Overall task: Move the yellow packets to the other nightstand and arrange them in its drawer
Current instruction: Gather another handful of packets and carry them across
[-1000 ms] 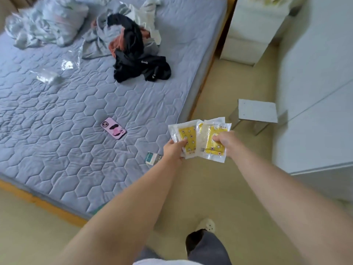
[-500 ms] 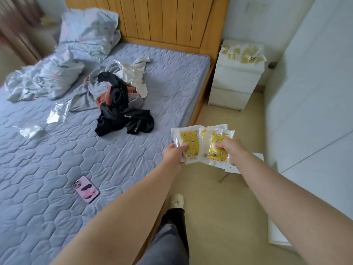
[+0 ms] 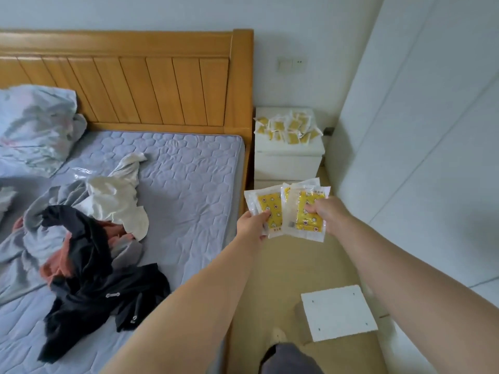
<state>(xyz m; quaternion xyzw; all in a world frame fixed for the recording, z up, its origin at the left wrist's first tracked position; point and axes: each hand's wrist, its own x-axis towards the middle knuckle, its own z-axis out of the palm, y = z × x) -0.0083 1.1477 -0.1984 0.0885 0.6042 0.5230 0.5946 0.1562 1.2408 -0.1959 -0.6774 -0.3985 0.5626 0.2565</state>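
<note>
**Both hands loaded, slick packets, clutter underfoot**

Nearest: a white panel (image 3: 337,311) lies flat on the floor just right of the person's slippered foot (image 3: 278,337), in the lane between bed (image 3: 189,184) and wardrobe (image 3: 432,157). It's a trip or skid risk if a step lands on it while attention is on the packets.

Mid: arms are out front, hands apart but close.
- Left hand (image 3: 252,224) pinches a single packet (image 3: 270,206) at its lower edge, thumb on the front.
- Right hand (image 3: 328,214) grips a fanned stack (image 3: 305,224) of yellow packets, thumb on the front one. Count unclear, more than one.
- The two lots overlap at their inner edges.

The wrappers are glossy and each is held by a small area. My guess is the rear ones in the stack slide out and drop if the grip shifts.

Far: a white nightstand (image 3: 289,163) sits in the corner beside the headboard (image 3: 135,85), and its drawers look closed. A pile of packets (image 3: 290,126) covers the back and right of its top, some poking over the right edge.
- No hand is free for a drawer, and pulling one with a loaded hand could spill the stack.
- A brush along that right edge could knock loose packets down beside the wardrobe.
- I can't tell whether this nightstand is the one to fill or the one being emptied. Picking the wrong one wastes the carry.
</note>
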